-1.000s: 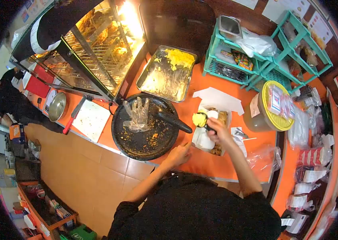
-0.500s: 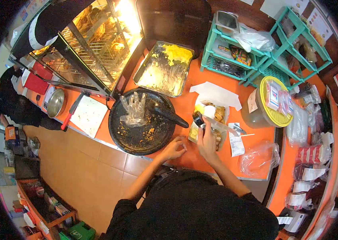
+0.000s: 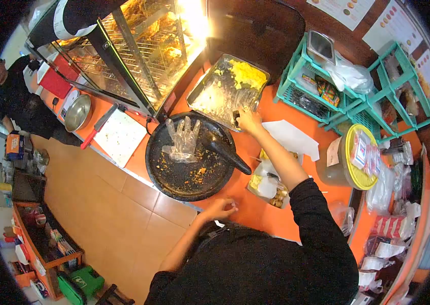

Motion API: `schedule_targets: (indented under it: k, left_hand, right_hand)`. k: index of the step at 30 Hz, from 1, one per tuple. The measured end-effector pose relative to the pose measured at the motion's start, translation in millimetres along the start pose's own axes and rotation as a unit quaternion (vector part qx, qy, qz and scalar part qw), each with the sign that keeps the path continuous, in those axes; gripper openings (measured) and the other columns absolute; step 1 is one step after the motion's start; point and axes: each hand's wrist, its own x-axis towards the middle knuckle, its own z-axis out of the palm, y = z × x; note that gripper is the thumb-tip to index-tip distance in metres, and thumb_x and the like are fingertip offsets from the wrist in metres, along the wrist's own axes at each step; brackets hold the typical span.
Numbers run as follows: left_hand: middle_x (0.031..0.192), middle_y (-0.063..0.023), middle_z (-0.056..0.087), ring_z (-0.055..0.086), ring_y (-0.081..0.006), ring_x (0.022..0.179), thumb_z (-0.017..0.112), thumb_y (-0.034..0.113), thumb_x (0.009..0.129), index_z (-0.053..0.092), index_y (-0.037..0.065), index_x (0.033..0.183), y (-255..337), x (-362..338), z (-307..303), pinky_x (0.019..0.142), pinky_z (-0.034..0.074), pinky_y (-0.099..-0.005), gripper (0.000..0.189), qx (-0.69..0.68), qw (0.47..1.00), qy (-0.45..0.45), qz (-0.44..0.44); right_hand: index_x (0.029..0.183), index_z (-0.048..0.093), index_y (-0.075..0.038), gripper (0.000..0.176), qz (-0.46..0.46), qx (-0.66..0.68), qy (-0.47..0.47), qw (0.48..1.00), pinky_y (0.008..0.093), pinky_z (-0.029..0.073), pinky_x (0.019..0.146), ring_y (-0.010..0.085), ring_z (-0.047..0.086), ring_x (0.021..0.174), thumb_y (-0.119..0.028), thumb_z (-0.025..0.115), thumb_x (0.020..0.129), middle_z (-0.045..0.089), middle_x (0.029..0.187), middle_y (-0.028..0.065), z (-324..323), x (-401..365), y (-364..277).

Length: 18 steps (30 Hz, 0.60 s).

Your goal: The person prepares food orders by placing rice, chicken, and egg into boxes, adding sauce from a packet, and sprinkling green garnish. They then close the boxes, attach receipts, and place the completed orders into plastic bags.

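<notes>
My right hand is at the near right edge of a metal tray of yellow food. It grips a utensil with a black handle; its flat blade is mostly hidden now. Beneath my right forearm, a white takeaway box holds yellow food and browned pieces, partly covered from view. My left hand hovers over the counter's front edge, loosely curled, with nothing visible in it. Close to it lies a wide black stone mortar with its pestle and a clear plastic glove.
A lit glass food warmer stands at the back left, near a white cutting board and a metal bowl. Teal crates and a yellow-lidded tub occupy the right. Another person stands at far left.
My right hand has moved from above the takeaway box, up and left to the metal tray, with the utensil. My left hand has dropped slightly lower. The camera view has shifted.
</notes>
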Motion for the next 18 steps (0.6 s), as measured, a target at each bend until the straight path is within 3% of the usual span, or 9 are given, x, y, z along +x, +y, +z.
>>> schedule_targets:
  k: [1, 4, 7, 9, 11, 13, 15, 16, 18]
  left_hand:
    - [0.085, -0.0142, 0.063, 0.061, -0.0255, 0.08, 0.062, 0.024, 0.088, 0.06, 0.001, 0.092, -0.2, 0.4, -1.6, 0.073, 0.048, -0.0378, 0.024, 0.009, 1.0, -0.018, -0.024]
    - [0.086, -0.0149, 0.063, 0.062, -0.0267, 0.081, 0.062, 0.023, 0.087, 0.06, 0.001, 0.093, 13.9, 10.3, -9.5, 0.074, 0.048, -0.0375, 0.023, 0.023, 0.999, -0.044, 0.008]
    - [0.085, -0.0149, 0.063, 0.064, -0.0282, 0.084, 0.061, 0.017, 0.085, 0.06, 0.002, 0.095, 48.4, 22.3, -19.9, 0.072, 0.05, -0.0361, 0.019, 0.063, 0.996, -0.057, 0.029]
    - [0.085, -0.0136, 0.064, 0.064, -0.0251, 0.079, 0.062, 0.015, 0.084, 0.061, 0.002, 0.097, 62.0, 26.4, -19.0, 0.07, 0.05, -0.0341, 0.019, 0.036, 0.997, -0.036, 0.062]
    - [0.084, -0.013, 0.064, 0.064, -0.0238, 0.076, 0.063, 0.015, 0.084, 0.061, 0.002, 0.098, 58.8, 28.2, -10.7, 0.068, 0.05, -0.0337, 0.019, 0.044, 0.998, -0.03, 0.043]
    - [0.084, -0.0124, 0.064, 0.063, -0.0225, 0.073, 0.063, 0.015, 0.084, 0.061, 0.001, 0.099, 53.4, 29.8, 1.7, 0.066, 0.05, -0.0332, 0.02, 0.052, 0.998, -0.017, 0.026]
    - [0.08, -0.0119, 0.062, 0.062, -0.0213, 0.067, 0.063, 0.017, 0.086, 0.06, 0.0, 0.1, 47.5, 30.8, 15.7, 0.063, 0.05, -0.0324, 0.023, 0.034, 0.993, 0.112, -0.026]
    - [0.078, -0.0115, 0.061, 0.061, -0.0186, 0.065, 0.063, 0.02, 0.088, 0.059, -0.002, 0.096, 45.5, 31.6, 23.7, 0.059, 0.049, -0.0318, 0.024, 0.035, 0.986, 0.155, -0.041]
    - [0.079, -0.0118, 0.062, 0.062, -0.0167, 0.066, 0.063, 0.02, 0.088, 0.058, -0.002, 0.093, 27.1, 37.4, 38.9, 0.058, 0.048, -0.0313, 0.023, 0.001, 0.983, 0.173, -0.059]
  right_hand:
    - [0.121, 0.055, -0.016, 0.042, 0.002, 0.003, 0.002, 1.0, 0.0557, 0.043, 0.087, 0.0363, 0.062, 0.098, -0.03, 0.059, 0.081, 0.065, 0.098, 0.0199, 0.3, -2.2, -1.4]
    - [0.118, 0.06, -0.017, 0.038, -0.053, -0.11, 0.168, 0.978, 0.0504, 0.038, 0.089, 0.0347, 0.057, 0.101, -0.028, 0.057, 0.081, 0.059, 0.11, 0.0209, -2.2, -25.3, -2.2]
    - [0.095, 0.066, -0.009, 0.02, -0.108, 0.116, 0.188, 0.969, 0.0425, 0.045, 0.08, 0.0282, 0.061, 0.091, -0.012, 0.055, 0.078, 0.061, 0.097, 0.0131, -80.5, -101.6, -6.7]
    - [0.078, 0.062, -0.003, 0.006, -0.092, 0.252, 0.298, 0.916, 0.0327, 0.045, 0.066, 0.0232, 0.061, 0.075, -0.008, 0.058, 0.076, 0.06, 0.081, 0.0097, -111.3, -166.5, 11.6]
    - [0.068, 0.056, -0.003, 0.019, -0.027, 0.274, 0.386, 0.88, 0.0366, 0.043, 0.055, 0.0276, 0.055, 0.059, -0.016, 0.06, 0.081, 0.052, 0.065, 0.0119, -116.6, -228.1, 55.3]
    - [0.064, 0.051, -0.001, 0.034, 0.182, 0.204, 0.32, 0.907, 0.0358, 0.039, 0.052, 0.0223, 0.048, 0.053, -0.024, 0.062, 0.086, 0.048, 0.06, 0.0113, -106.1, -289.1, 104.1]
    - [0.066, 0.05, -0.001, 0.037, 0.303, 0.281, 0.286, 0.864, 0.034, 0.039, 0.051, 0.0181, 0.047, 0.053, -0.027, 0.064, 0.088, 0.049, 0.059, 0.0107, -77.5, -338.7, 141.8]
    - [0.066, 0.05, -0.001, 0.037, 0.31, 0.281, 0.292, 0.86, 0.034, 0.039, 0.051, 0.0181, 0.047, 0.053, -0.027, 0.064, 0.088, 0.049, 0.059, 0.0107, -62.8, -355.1, 150.3]
    - [0.074, 0.051, 0.0, 0.028, 0.294, 0.463, 0.301, 0.78, 0.0326, 0.04, 0.052, 0.0182, 0.052, 0.056, -0.021, 0.064, 0.088, 0.054, 0.062, 0.0111, -33.4, -384.1, 166.9]
